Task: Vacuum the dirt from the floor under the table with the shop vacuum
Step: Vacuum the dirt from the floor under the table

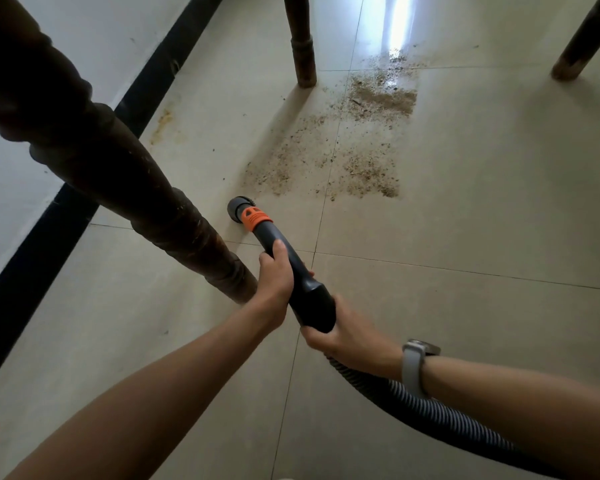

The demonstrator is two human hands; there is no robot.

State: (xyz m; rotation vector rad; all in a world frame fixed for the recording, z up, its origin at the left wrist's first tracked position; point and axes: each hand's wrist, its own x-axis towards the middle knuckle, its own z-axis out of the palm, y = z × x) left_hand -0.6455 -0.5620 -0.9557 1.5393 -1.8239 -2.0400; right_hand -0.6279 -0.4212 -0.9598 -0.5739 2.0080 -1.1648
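Dirt (368, 140) lies far of the nozzle (240, 210), untouched. Fingers of left hand (276, 275) and right hand (340, 336) wrap the wand (291, 265); risk: nozzle striking the near bench leg (174, 216), or scattering loose grit.

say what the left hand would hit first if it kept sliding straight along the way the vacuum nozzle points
Probably the dirt on the floor: the left hand grips the nozzle, which aims up-left toward its near patch. Depth is uncertain.

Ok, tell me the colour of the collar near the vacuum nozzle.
Orange, on the collar just behind the dark nozzle; head view.
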